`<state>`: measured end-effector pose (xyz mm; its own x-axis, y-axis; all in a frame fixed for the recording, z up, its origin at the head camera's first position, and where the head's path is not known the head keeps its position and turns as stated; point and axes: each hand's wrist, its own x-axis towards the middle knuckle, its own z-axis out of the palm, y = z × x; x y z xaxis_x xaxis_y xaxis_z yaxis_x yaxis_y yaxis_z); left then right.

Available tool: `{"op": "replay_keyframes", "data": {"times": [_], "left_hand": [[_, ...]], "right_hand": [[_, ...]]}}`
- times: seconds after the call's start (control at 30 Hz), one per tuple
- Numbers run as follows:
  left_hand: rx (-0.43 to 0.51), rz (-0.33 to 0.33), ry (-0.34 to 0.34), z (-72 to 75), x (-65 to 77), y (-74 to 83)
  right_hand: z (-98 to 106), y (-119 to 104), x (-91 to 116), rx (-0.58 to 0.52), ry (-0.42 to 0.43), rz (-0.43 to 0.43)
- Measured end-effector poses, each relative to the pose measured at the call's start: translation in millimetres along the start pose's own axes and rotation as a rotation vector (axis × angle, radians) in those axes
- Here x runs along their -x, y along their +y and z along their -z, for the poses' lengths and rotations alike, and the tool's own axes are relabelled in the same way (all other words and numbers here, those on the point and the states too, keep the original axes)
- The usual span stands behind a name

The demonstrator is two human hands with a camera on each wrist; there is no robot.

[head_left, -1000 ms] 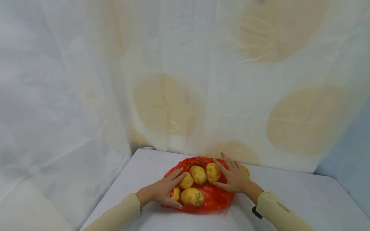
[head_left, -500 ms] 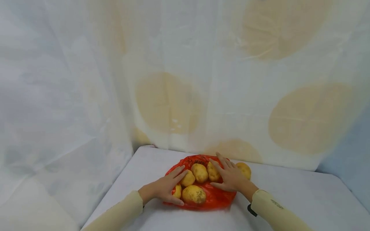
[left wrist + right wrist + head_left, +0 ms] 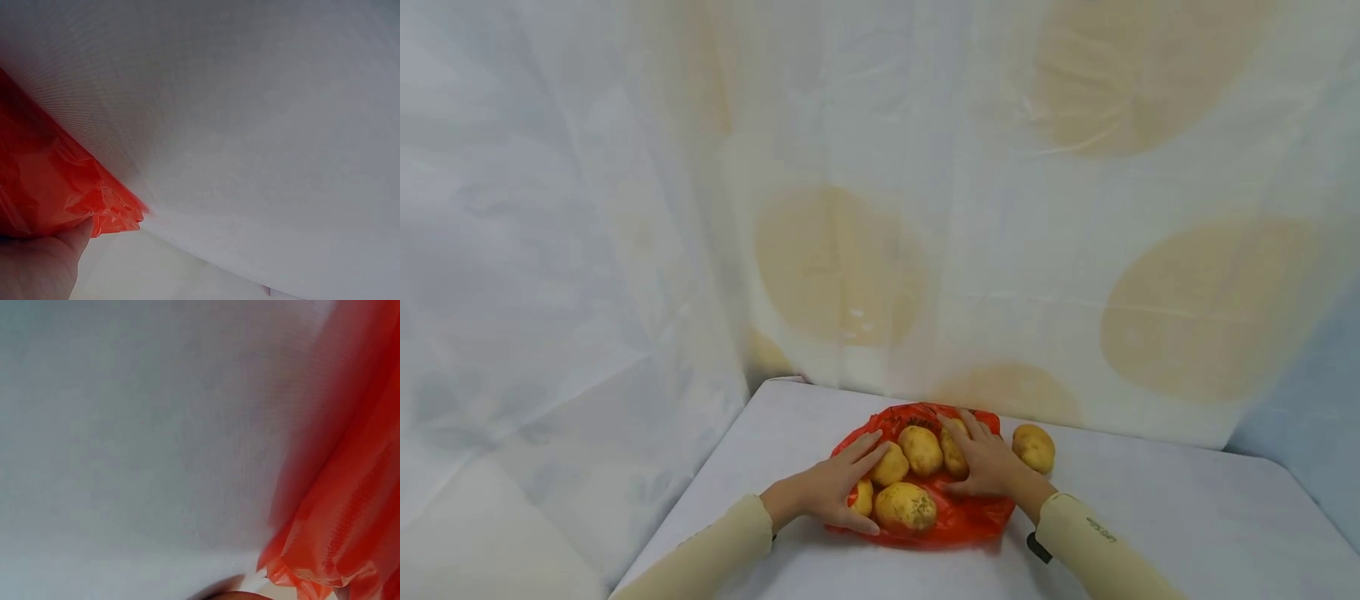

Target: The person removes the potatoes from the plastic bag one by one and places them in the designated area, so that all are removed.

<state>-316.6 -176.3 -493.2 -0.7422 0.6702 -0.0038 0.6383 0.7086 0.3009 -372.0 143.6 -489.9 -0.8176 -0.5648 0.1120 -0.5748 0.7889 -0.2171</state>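
A red plastic bag lies spread on the white table with several potatoes on it, among them a large one at the front and a rounder one behind. My left hand rests along the bag's left side, fingers spread over the potatoes there. In the left wrist view its thumb lies against the crinkled red bag. On the right side, my right hand reaches over the bag with extended fingers, partly covering a potato. The right wrist view shows red plastic but little of the hand.
One potato sits apart on the table, right of the bag and behind my right wrist. White table surface extends to the right. Pale sheeting with tan spots hangs behind the table and along the left side.
My right hand has shifted left, further over the bag, uncovering the separate potato at the right. The left hand stays in about the same place on the bag.
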Motion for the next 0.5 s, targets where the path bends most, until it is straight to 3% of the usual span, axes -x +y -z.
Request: {"op": "replay_keyframes", "data": {"times": [0.5], "left_hand": [[0.005,0.004,0.007,-0.3,0.0,0.7]], "right_hand": [[-7.2,4.0,-8.1,-0.147,-0.013,-0.107]]}}
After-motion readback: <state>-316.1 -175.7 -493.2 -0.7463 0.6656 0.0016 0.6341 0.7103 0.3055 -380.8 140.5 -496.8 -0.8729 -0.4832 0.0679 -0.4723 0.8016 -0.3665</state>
